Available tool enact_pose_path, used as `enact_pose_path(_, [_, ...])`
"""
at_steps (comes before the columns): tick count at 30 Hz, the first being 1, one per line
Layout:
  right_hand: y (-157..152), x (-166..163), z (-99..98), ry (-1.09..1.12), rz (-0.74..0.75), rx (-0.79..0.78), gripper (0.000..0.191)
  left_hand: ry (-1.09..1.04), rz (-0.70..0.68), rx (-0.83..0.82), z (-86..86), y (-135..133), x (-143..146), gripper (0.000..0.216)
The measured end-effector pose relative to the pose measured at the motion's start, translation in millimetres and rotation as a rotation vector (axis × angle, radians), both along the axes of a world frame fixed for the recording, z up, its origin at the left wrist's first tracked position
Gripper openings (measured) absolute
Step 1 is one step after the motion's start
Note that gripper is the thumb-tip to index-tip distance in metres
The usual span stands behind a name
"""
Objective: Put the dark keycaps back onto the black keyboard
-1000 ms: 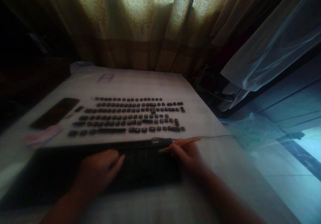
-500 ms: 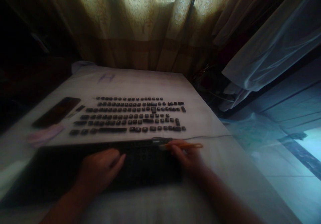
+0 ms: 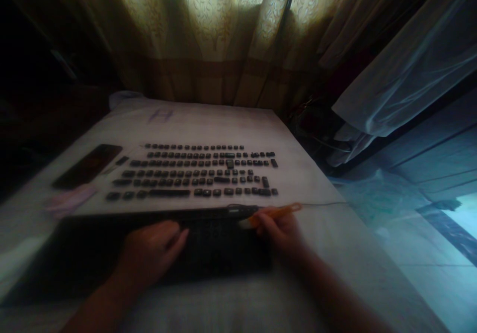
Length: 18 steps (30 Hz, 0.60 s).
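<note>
A black keyboard body (image 3: 93,246) with its keys taken off lies across the near part of a white sheet (image 3: 223,124). My left hand (image 3: 151,253) rests on top of it, fingers together and lying flat, nothing in them. My right hand (image 3: 279,231) is at the keyboard's far right corner and pinches a thin orange tool (image 3: 278,212) whose pale tip touches the keyboard's top edge. Beyond the keyboard, several loose black keycaps (image 3: 194,170) are laid out in rows on the sheet.
A dark phone (image 3: 88,165) lies left of the keycaps, with a pinkish cloth (image 3: 69,201) in front of it. A thin cable (image 3: 320,204) runs right from the keyboard. Patterned curtains (image 3: 223,35) hang behind. The surface drops off at the right to a bluish floor (image 3: 410,223).
The orange tool's free end dipped level and has tilted up again while its tip stayed at the keyboard edge. My left hand has not moved. The view shifted slightly.
</note>
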State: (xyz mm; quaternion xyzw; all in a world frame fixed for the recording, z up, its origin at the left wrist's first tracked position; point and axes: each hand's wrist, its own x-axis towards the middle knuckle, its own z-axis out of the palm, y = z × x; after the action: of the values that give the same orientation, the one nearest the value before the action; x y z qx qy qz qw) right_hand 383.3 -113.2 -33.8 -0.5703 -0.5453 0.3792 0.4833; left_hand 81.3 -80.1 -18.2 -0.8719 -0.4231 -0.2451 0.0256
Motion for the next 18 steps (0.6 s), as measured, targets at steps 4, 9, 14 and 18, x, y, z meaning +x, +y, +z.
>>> enact_pose_path(4, [0.9,0.5,-2.8,0.100,-0.042,-0.010,0.028,0.010,0.002,-0.013,0.9,-0.6,0.0,0.038])
enact_pose_path(9, [-0.7,5.6,-8.1,-0.104,0.035,0.138,0.021,-0.019,0.001,-0.023,1.0,-0.6,0.7,0.037])
enact_pose_path(14, [-2.5,5.8,-4.8,-0.164,0.070,0.183,0.019,-0.015,0.011,-0.038,-0.6,-0.5,0.3,0.037])
enact_pose_path(18, [-2.2,2.7,-0.6,-0.111,0.064,0.107,0.020,-0.016,-0.002,-0.023,-0.5,-0.3,0.0,0.038])
